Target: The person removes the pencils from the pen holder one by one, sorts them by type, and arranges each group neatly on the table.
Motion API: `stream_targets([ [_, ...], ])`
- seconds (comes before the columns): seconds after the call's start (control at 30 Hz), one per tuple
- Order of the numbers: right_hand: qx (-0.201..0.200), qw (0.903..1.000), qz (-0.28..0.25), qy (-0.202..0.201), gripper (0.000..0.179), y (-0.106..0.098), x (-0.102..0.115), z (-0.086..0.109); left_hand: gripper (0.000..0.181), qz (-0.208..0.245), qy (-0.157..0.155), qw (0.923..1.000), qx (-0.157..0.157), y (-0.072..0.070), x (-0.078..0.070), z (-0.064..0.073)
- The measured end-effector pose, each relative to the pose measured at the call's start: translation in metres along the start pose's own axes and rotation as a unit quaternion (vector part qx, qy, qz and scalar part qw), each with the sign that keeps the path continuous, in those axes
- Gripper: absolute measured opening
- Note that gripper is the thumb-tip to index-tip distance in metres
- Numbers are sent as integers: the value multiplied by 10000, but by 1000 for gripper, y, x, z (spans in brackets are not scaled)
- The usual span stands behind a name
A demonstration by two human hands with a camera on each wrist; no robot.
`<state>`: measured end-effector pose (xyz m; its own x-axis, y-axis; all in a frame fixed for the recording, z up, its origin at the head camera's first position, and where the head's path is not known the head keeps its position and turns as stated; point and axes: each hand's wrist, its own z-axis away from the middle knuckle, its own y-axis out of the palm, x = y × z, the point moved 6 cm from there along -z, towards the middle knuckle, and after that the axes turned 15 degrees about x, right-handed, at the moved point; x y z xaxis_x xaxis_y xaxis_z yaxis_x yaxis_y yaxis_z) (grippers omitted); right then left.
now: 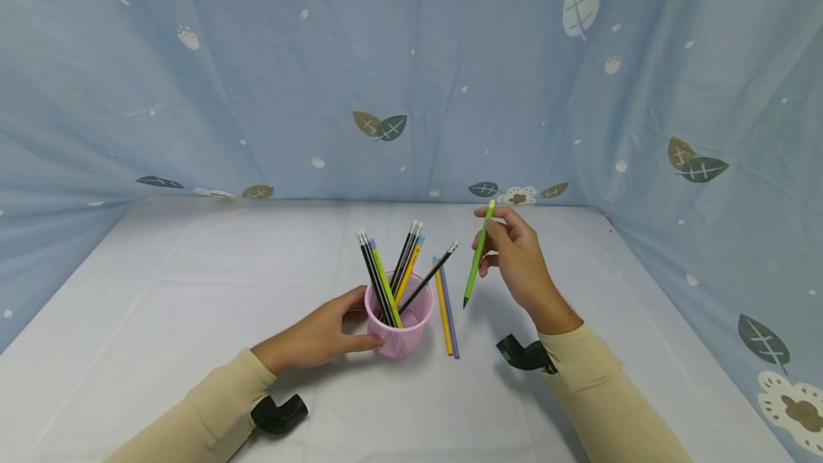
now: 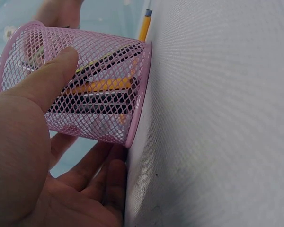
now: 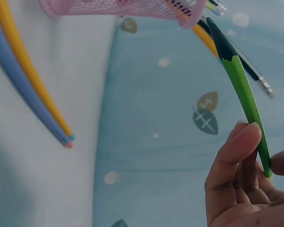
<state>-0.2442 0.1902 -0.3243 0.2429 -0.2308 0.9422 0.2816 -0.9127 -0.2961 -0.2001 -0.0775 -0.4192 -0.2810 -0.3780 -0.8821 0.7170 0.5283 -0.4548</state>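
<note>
A pink mesh pencil cup stands on the white table with several pencils leaning in it. My left hand holds the cup from its left side, thumb near the front and the other fingers partly hidden behind. Black pencils, a yellow-green one and a yellow-orange one poke above the rim. To the right of the cup, my right hand pinches a green pencil near its upper end, dark point downward. In the right wrist view, thumb and fingers grip the green pencil.
An orange pencil and a purple pencil lie side by side on the table, just right of the cup. A blue leaf-print curtain hangs behind the table and along its sides.
</note>
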Motion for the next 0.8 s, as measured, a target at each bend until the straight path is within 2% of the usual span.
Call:
stream_targets([
  [0.23, 258, 9982, 95, 524, 31, 7, -18, -7, 77, 66, -62, 10000, -2, 1, -1, 2],
  [0.47, 619, 9928, 188, 1012, 39, 14, -35, -15, 77, 44, 4, 10000, -25, -1, -2, 0],
  [0.8, 1053, 9843, 445, 1346, 45, 22, -51, -16, 73, 64, -2, 10000, 6, 0, -1, 0],
])
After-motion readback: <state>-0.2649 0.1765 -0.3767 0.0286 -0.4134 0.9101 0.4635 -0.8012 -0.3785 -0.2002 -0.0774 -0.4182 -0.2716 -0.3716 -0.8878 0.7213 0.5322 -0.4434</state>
